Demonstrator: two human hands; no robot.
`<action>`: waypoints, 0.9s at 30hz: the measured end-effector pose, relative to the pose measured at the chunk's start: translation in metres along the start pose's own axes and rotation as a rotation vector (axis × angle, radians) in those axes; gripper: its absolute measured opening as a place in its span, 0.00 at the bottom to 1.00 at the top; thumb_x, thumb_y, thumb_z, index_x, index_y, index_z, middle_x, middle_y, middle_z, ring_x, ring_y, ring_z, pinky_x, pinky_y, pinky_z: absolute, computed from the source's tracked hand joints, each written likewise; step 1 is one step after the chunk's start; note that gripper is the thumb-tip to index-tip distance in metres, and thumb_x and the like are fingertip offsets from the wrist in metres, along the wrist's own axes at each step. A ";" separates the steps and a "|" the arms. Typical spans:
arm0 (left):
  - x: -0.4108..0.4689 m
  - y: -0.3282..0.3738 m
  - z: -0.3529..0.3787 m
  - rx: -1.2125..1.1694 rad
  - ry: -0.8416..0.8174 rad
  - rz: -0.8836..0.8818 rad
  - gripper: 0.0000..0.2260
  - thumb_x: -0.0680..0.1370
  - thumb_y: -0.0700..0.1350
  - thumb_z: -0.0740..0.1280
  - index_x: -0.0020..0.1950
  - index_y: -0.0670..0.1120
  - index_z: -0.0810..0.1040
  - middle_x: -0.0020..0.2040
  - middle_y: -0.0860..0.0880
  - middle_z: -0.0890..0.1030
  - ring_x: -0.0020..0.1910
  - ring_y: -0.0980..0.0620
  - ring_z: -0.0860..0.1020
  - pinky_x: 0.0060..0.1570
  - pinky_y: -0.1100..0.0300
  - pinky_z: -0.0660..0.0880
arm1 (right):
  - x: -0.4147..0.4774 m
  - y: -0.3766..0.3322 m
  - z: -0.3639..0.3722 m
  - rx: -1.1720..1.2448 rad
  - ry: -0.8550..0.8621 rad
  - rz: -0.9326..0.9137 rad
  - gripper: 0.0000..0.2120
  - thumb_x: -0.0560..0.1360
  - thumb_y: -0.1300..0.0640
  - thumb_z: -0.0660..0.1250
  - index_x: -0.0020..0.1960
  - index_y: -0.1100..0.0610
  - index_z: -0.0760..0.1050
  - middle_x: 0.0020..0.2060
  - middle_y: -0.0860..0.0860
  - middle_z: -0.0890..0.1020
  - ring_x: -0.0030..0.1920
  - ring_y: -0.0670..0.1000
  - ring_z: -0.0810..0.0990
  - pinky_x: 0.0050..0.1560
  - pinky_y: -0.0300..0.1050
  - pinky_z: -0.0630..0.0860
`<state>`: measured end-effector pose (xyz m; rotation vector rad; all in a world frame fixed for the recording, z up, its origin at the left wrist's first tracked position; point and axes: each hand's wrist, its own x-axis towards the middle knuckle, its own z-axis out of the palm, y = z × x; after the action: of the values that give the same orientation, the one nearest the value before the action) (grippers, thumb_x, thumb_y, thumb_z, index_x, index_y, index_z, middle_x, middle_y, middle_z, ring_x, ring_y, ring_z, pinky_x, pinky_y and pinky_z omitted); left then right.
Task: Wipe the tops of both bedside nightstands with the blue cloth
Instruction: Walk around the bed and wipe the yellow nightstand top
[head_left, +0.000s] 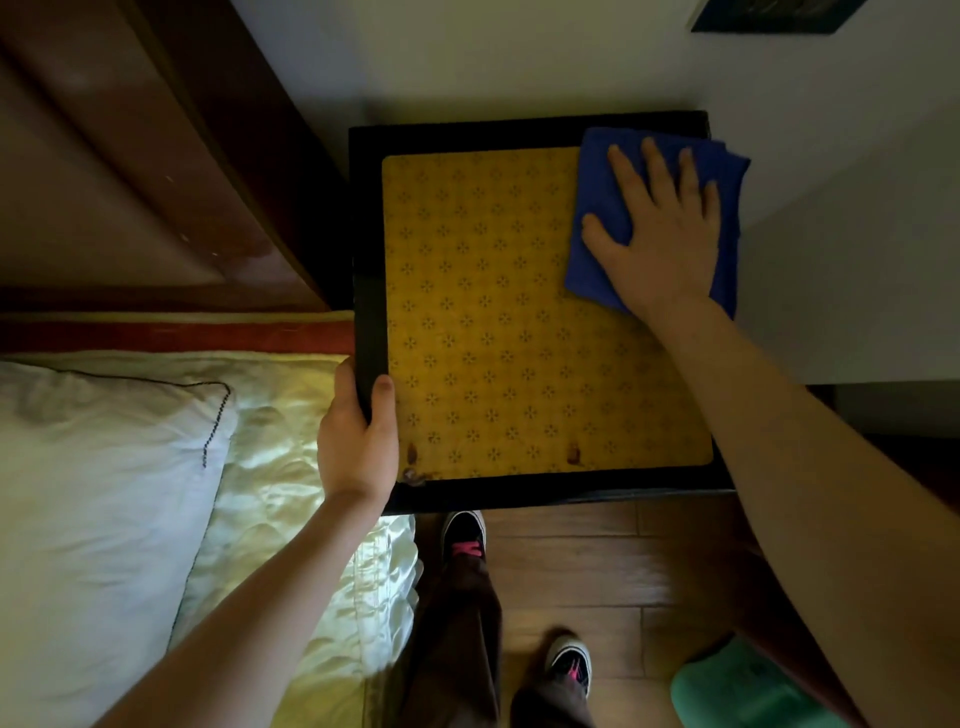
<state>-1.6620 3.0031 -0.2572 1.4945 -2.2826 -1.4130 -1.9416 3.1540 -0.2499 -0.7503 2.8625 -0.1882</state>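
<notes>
At the left we see a white pillow (98, 467) with a thin dark stitched line along its edge, lying on a pale, shiny quilted bedspread (291, 499). Behind them we find a band of red fabric (176, 335), and above that a dark reddish wooden headboard (130, 156). We make out a wood-plank floor (597, 566) below, and on it two dark shoes with pink laces (464, 535) under dark trouser legs (457, 649). A light wall (467, 52) fills the top; a dark frame (769, 15) hangs at its upper right. We cannot identify the mint-green object (737, 691) at the lower right.
</notes>
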 end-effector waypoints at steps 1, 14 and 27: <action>-0.001 0.001 0.000 -0.005 -0.004 -0.003 0.07 0.82 0.51 0.56 0.57 0.53 0.70 0.27 0.50 0.70 0.20 0.55 0.68 0.20 0.60 0.62 | -0.007 -0.002 0.001 -0.004 -0.001 -0.016 0.33 0.77 0.33 0.47 0.78 0.42 0.48 0.79 0.49 0.53 0.78 0.59 0.48 0.76 0.61 0.45; -0.001 0.002 -0.004 -0.092 -0.008 -0.104 0.12 0.81 0.53 0.52 0.60 0.56 0.71 0.47 0.50 0.82 0.42 0.46 0.79 0.34 0.56 0.67 | -0.214 -0.106 0.050 -0.025 -0.104 -0.346 0.32 0.76 0.37 0.55 0.77 0.44 0.55 0.78 0.48 0.57 0.78 0.57 0.52 0.75 0.62 0.52; -0.002 -0.005 -0.006 -0.365 0.007 -0.157 0.16 0.80 0.56 0.51 0.55 0.51 0.75 0.44 0.47 0.79 0.44 0.45 0.76 0.45 0.45 0.72 | -0.016 -0.183 0.038 -0.053 -0.063 -0.391 0.31 0.76 0.35 0.49 0.77 0.41 0.53 0.78 0.47 0.56 0.78 0.57 0.51 0.76 0.60 0.46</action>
<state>-1.6551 3.0002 -0.2566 1.5768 -1.8046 -1.7448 -1.8337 3.0008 -0.2543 -1.2964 2.6421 -0.1365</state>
